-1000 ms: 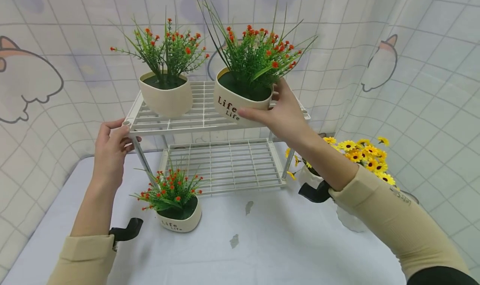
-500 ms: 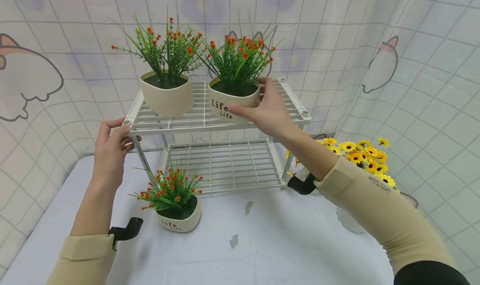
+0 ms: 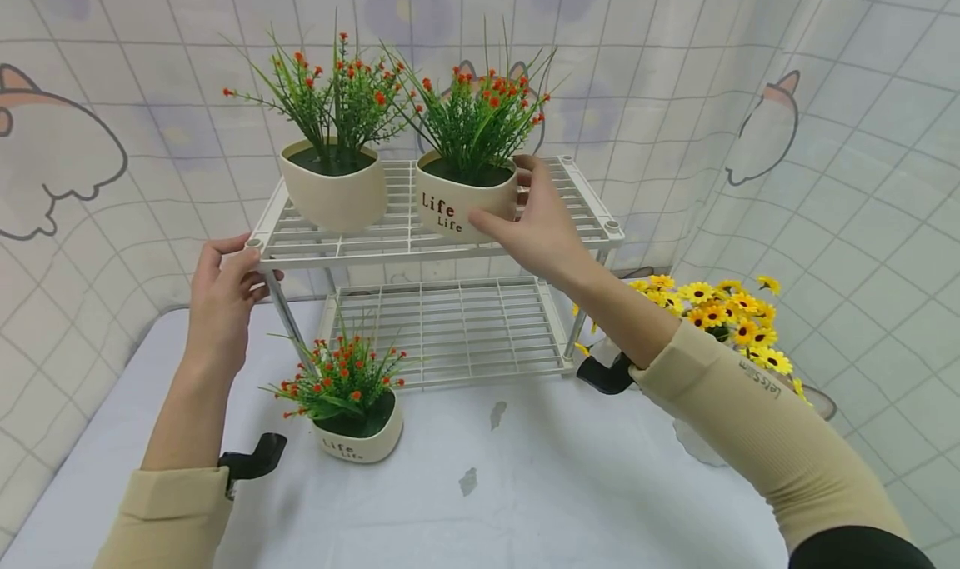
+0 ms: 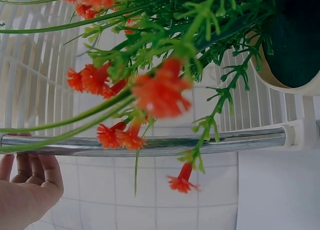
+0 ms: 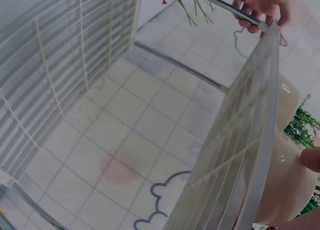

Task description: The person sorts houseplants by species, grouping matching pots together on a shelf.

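Observation:
My right hand (image 3: 546,229) grips a cream flowerpot (image 3: 442,207) lettered "Life" by its right side, thumb on the front and fingers behind. Green leaves and small orange-red flowers (image 3: 480,119) rise from it. The pot stands upright on the upper tier of a white two-tier wire rack (image 3: 588,207). To its left on that tier sits a similar plant pot (image 3: 333,194) with no lettering showing. My left hand (image 3: 221,302) holds the rack's front left corner; in the left wrist view, its fingertips (image 4: 50,172) are at the metal post (image 4: 210,141).
A third "Life" pot (image 3: 360,448) with orange-red flowers stands on the white tablecloth (image 3: 570,486) before the rack's left front leg. Yellow flowers (image 3: 712,306) stand to the right, partly behind my right forearm. A tile-patterned curtain (image 3: 675,69) hangs behind.
My right hand has moved the lettered pot left and back on the upper tier, from tilted to upright, and turned it slightly. My left hand has stayed at the rack corner.

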A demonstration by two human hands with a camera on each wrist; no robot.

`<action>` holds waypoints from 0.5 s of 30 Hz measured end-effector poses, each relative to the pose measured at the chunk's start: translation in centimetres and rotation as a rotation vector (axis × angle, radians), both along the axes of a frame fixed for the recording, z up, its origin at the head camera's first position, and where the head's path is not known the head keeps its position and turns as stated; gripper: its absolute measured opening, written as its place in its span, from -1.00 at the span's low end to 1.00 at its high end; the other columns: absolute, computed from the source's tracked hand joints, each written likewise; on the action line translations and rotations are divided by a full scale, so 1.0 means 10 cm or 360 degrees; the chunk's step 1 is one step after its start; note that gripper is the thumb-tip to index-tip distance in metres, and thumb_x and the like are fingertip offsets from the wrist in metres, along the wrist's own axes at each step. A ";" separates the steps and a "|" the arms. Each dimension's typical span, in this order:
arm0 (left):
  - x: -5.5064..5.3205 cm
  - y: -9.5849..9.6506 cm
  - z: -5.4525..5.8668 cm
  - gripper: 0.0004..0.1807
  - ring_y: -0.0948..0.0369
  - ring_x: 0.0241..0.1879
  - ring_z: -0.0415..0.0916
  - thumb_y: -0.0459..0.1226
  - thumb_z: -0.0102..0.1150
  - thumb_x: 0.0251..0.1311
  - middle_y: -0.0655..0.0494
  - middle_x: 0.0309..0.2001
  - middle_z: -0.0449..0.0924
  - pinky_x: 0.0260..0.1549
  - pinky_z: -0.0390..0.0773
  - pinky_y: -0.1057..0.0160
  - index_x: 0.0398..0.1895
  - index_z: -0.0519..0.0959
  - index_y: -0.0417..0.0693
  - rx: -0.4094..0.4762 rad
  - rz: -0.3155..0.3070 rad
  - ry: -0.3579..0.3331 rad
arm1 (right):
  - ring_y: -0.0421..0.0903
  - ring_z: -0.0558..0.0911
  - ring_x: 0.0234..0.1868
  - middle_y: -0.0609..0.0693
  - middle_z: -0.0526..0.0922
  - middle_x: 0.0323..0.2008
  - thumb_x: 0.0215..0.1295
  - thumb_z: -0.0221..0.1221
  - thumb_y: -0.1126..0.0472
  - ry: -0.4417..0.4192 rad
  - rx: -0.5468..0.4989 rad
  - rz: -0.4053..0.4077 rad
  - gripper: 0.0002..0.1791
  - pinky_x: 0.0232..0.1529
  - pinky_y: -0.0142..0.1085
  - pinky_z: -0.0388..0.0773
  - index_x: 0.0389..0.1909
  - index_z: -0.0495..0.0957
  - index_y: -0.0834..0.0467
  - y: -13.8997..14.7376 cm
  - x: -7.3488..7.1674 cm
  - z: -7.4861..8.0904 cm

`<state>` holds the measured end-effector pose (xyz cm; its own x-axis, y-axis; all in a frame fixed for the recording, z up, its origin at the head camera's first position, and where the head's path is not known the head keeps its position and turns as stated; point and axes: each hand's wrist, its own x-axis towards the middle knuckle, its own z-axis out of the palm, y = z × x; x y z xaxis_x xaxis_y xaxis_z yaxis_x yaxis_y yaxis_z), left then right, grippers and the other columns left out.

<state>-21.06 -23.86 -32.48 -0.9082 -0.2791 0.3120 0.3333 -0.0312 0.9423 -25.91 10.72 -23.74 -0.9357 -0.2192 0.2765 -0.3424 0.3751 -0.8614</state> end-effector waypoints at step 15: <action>-0.01 0.00 0.01 -0.78 0.21 -0.17 0.55 -0.16 -0.04 0.57 0.07 -0.01 0.56 -0.10 0.44 0.38 0.17 0.36 0.07 0.0040 -0.0003 -0.0003 | 0.04 0.44 0.24 0.16 0.35 0.32 0.32 0.38 0.14 0.0082 -0.0049 0.0025 -0.07 0.14 -0.10 0.52 0.53 0.03 0.20 0.00 -0.02 -0.05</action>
